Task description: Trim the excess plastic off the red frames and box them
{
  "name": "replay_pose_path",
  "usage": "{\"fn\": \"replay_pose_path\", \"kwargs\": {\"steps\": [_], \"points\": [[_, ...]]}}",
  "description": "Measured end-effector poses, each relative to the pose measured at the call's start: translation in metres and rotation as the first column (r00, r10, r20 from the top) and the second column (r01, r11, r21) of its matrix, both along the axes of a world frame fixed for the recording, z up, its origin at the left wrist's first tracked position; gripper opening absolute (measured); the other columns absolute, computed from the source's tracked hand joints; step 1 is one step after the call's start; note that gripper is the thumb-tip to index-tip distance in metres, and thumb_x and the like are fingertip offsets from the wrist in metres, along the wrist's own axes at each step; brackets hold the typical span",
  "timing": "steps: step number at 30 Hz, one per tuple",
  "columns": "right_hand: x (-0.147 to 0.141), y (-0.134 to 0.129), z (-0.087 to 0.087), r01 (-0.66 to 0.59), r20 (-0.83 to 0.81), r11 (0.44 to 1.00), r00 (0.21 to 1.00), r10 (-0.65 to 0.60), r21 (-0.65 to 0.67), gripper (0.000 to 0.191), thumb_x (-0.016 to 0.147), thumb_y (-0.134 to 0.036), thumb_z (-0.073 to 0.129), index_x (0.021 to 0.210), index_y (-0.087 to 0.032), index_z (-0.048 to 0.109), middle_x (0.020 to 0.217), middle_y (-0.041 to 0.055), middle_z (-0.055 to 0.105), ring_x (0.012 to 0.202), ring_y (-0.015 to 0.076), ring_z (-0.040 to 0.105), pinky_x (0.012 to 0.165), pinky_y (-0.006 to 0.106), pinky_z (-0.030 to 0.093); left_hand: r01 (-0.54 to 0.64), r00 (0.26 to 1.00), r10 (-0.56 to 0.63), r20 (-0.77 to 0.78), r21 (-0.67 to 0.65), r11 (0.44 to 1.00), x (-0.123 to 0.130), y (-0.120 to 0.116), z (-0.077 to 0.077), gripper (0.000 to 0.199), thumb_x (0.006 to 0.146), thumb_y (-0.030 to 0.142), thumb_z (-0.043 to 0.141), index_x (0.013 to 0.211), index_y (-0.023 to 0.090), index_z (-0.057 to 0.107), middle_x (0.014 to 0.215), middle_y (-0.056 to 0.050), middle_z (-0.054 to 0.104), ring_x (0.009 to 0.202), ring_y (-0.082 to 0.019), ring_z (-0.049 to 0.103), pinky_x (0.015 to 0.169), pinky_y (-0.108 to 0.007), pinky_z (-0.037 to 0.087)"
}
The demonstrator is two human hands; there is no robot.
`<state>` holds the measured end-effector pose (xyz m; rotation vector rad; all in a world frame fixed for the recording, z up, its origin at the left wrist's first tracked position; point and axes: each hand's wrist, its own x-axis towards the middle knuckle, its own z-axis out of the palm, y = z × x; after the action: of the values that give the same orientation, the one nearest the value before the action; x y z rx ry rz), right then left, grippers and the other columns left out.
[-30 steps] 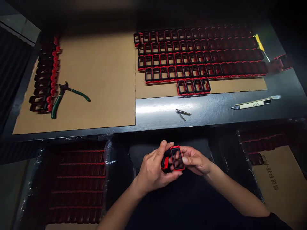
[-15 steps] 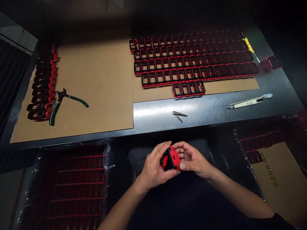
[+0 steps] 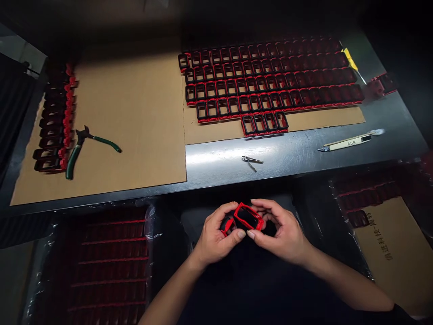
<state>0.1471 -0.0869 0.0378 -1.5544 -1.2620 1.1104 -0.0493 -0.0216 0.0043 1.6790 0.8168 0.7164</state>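
Note:
Below the bench edge, in front of my body, I hold a red-and-black plastic housing (image 3: 249, 217) in both hands. Its red rectangular rim faces up and the inside looks black. My left hand (image 3: 216, 237) closes round its left side, thumb near the lower edge, and a smaller red piece shows between thumb and fingers; whether it belongs to the same housing I cannot tell. My right hand (image 3: 284, 230) grips the right end, with the thumb at the lower edge and fingers curled behind.
Rows of similar housings (image 3: 233, 88) stand on cardboard, with another column (image 3: 52, 140) at left. Green-handled cutters (image 3: 79, 140), small metal tweezers-like pieces (image 3: 252, 161), a white A55 knife (image 3: 348, 143) and a yellow-handled tool (image 3: 350, 58) lie on the bench. Plastic-lined boxes of parts (image 3: 108, 262) flank me.
The housing has been turned in my hands, so its open red rim now faces up instead of a red side wall. My left thumb has come to the front. The view has shifted slightly.

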Motion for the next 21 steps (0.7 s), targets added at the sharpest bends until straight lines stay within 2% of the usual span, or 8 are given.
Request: {"fn": "replay_pose_path", "kwargs": {"steps": [5,10,12,14,17,21], "points": [[-0.001,0.005,0.007,-0.089,0.174,0.979,0.983,0.056,0.186,0.038,0.080,-0.023,0.075,0.117,-0.023,0.065,0.097,0.0068,0.074,0.081,0.0207,0.070,0.067,0.031,0.060,-0.047,0.999,0.046,-0.009,-0.092,0.995,0.002,-0.003,-0.002,0.052,0.090,0.057,0.063,0.123,0.017,0.061,0.108,-0.012,0.074,0.093,-0.023,0.074,0.084,-0.037,0.063],[-0.001,0.008,0.010,-0.140,0.274,0.941,0.960,0.053,0.307,0.045,0.080,-0.025,0.077,0.122,-0.024,0.063,0.099,0.0081,0.075,0.085,0.0238,0.071,0.074,0.038,0.059,-0.037,0.997,0.048,0.055,-0.182,0.983,0.002,-0.006,-0.008,0.059,0.090,0.059,0.062,0.133,0.018,0.058,0.117,-0.014,0.073,0.105,-0.027,0.073,0.092,-0.042,0.062],[-0.001,0.008,0.010,-0.171,0.298,0.929,0.952,0.070,0.327,0.052,0.079,-0.031,0.080,0.126,-0.023,0.062,0.102,0.0092,0.075,0.087,0.0251,0.071,0.075,0.039,0.059,0.005,0.992,0.027,0.120,-0.262,0.965,0.002,-0.006,-0.010,0.060,0.092,0.059,0.060,0.136,0.019,0.055,0.112,-0.013,0.075,0.099,-0.026,0.074,0.085,-0.040,0.064],[-0.001,0.008,0.009,-0.190,0.316,0.921,0.946,0.078,0.341,0.057,0.077,-0.035,0.083,0.129,-0.023,0.061,0.103,0.0097,0.075,0.088,0.0257,0.071,0.076,0.039,0.059,0.052,0.983,0.011,0.183,-0.336,0.940,0.002,-0.007,-0.012,0.062,0.092,0.060,0.058,0.139,0.019,0.053,0.105,-0.012,0.076,0.083,-0.023,0.075,0.071,-0.034,0.064],[-0.001,0.007,0.008,-0.194,0.320,0.914,0.944,0.075,0.357,0.060,0.075,-0.036,0.086,0.129,-0.024,0.061,0.103,0.0098,0.075,0.087,0.0258,0.071,0.076,0.039,0.058,0.105,0.973,-0.017,0.232,-0.372,0.922,0.003,-0.007,-0.014,0.063,0.093,0.060,0.057,0.141,0.020,0.051,0.101,-0.011,0.076,0.061,-0.016,0.069,0.054,-0.028,0.059],[-0.001,0.008,0.005,-0.168,0.245,0.924,0.966,0.084,0.344,0.060,0.074,-0.042,0.088,0.125,-0.025,0.063,0.100,0.0088,0.076,0.085,0.0251,0.071,0.075,0.038,0.059,0.149,0.960,-0.029,0.280,-0.419,0.896,0.004,-0.008,-0.017,0.066,0.092,0.060,0.058,0.143,0.019,0.048,0.087,-0.008,0.074,0.051,-0.013,0.063,0.048,-0.026,0.055]]}}
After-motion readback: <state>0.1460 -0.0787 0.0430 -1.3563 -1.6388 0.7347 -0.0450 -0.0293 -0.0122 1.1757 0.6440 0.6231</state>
